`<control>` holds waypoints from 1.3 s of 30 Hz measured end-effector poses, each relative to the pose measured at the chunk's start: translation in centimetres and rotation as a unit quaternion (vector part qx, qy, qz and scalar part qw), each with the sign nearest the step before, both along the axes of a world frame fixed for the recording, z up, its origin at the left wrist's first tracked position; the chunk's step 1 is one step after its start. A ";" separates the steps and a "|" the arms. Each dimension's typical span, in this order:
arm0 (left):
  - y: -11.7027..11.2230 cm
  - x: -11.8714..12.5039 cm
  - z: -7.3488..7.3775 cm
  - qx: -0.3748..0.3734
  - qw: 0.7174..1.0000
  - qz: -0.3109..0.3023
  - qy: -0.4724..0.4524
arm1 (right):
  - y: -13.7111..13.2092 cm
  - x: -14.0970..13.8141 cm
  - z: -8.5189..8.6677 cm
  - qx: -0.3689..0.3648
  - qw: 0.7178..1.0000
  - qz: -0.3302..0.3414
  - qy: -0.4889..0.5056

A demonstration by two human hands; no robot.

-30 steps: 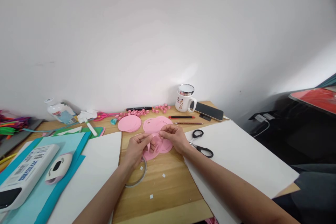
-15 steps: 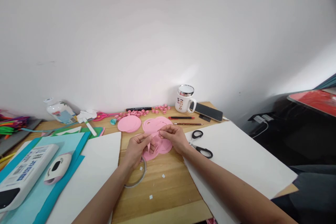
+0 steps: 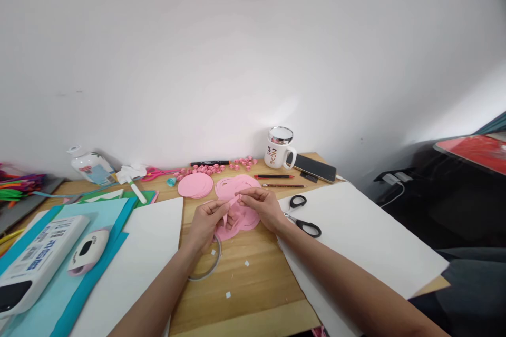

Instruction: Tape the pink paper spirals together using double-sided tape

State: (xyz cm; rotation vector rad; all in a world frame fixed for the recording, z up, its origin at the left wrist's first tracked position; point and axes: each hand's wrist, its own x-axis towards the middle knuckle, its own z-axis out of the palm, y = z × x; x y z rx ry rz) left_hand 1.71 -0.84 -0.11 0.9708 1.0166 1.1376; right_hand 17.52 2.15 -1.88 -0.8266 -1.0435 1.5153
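My left hand pinches a strip of pink paper between thumb and fingers, over the wooden table. Close beside it my right hand is closed at the other end of the strip, thumb and fingertips together. Spiral-cut pink paper circles lie under both hands, partly covered by them. Behind these rest more cut pink circles, and left of them a stack of round pink paper discs. A roll of tape lies below my left hand, partly hidden by the wrist.
Black-handled scissors lie on white paper at right. A mug, a phone, pencils and small pink paper rolls line the back. A white box and a correction-tape-like dispenser sit on blue sheets at left.
The hands stay almost in place, both still pinching the pink strip, which shows slightly more between them. The whole view has shifted very slightly.
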 end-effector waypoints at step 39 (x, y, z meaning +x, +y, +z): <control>0.1 -0.3 -0.4 -0.011 1.000 0.013 -0.009 | -0.2 -0.1 0.4 0.017 1.000 -0.012 -0.018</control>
